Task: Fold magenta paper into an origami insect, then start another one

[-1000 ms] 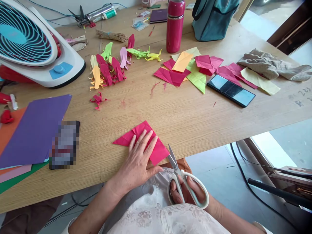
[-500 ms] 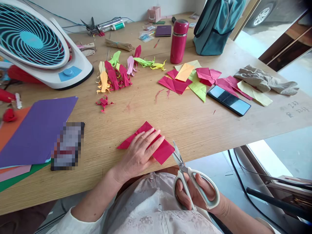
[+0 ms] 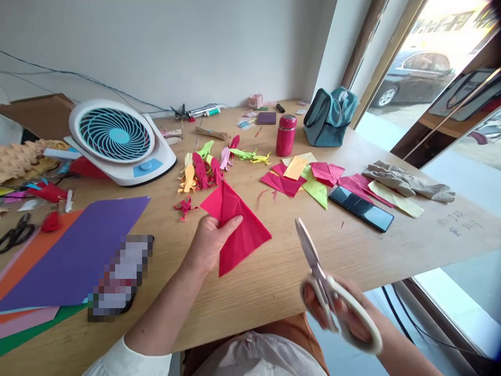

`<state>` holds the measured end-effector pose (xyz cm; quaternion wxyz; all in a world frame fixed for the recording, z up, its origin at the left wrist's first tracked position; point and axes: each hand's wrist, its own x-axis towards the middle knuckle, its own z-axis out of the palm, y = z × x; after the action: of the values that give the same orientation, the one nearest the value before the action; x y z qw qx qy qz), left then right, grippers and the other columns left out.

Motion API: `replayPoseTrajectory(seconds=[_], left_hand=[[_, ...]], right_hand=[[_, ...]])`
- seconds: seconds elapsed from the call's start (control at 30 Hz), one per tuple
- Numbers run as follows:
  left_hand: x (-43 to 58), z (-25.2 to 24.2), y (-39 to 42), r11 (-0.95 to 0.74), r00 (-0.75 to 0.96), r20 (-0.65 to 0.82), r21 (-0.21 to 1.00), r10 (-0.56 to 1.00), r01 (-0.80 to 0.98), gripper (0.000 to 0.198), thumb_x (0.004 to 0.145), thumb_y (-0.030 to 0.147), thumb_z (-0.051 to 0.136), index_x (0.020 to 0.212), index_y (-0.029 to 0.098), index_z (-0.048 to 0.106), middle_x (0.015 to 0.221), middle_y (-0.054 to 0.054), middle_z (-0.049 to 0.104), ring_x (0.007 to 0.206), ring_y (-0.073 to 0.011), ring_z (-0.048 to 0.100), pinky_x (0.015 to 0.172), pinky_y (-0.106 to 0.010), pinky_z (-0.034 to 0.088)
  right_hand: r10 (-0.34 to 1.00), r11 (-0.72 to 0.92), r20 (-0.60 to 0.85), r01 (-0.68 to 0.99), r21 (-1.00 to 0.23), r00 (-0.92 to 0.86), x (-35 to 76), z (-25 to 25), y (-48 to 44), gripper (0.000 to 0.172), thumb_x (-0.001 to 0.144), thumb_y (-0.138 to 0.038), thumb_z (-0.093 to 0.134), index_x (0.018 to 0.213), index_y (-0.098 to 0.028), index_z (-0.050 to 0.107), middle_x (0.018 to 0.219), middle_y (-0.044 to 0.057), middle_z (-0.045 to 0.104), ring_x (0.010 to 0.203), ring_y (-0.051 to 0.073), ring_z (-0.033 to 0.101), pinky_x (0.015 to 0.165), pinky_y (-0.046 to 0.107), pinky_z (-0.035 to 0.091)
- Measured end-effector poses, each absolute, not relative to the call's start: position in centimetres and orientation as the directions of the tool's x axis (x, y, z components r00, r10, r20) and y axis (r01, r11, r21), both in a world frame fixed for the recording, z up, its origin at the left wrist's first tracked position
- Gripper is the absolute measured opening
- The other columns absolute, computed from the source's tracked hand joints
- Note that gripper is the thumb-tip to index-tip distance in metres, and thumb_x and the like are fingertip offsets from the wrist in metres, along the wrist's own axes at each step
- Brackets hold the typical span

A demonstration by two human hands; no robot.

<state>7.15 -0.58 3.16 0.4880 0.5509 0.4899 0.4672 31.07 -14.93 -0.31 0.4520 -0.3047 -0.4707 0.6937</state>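
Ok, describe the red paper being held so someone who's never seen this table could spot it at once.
Start at the wooden table and look over its near side for the left hand. The red paper is the creased, sharp-cornered piece it grips. Unlike the red papers lying beside the phone on the right, this one is in a hand.

The head-worn camera looks forward and down across the table point(image 3: 258, 290) from close above.
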Motion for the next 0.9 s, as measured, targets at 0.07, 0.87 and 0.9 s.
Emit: replayPoseTrajectory(seconds=[0.07,0.87,0.9], left_hand=[[8.1,3.3,-0.2,0.171,0.202,-0.133,0.968,0.97,-0.182,0.028,0.069,0.035,0.082,0.084,0.014,0.072,0.076,-0.005,0.075,0.07,-0.0216,0.071,0.067,-0.031,0.056],[3.6,-0.2,3.5,0.418,0.256,-0.354,0.867,0.9,-0.271,0.035,0.067,0.033,0.086,0.094,0.017,0.07,0.089,-0.005,0.077,0.078,-0.0197,0.072,0.073,-0.029,0.056],[3.4,-0.4,3.7,0.441,0.283,-0.361,0.843,0.889,-0.309,0.034,0.07,0.037,0.084,0.095,0.017,0.07,0.089,-0.006,0.077,0.079,-0.02,0.072,0.073,-0.029,0.056]], right_hand=[[0.981,-0.049,-0.008,-0.208,-0.977,-0.196,30.7,1.8,-11.6,0.043,0.088,-0.06,0.06,0.094,-0.018,0.063,0.068,0.002,0.057,0.059,0.013,0.045,0.055,0.026,0.036],[0.967,-0.252,-0.234,-0.222,-0.942,-0.105,23.3,-1.7,0.2,0.044,0.062,-0.038,0.087,0.09,-0.019,0.058,0.072,-0.003,0.06,0.061,0.011,0.05,0.056,0.024,0.035],[0.965,-0.261,-0.245,-0.246,-0.933,-0.09,23.4,-1.8,0.2,0.045,0.061,-0.038,0.088,0.089,-0.019,0.058,0.071,-0.003,0.06,0.061,0.011,0.049,0.055,0.024,0.035]])
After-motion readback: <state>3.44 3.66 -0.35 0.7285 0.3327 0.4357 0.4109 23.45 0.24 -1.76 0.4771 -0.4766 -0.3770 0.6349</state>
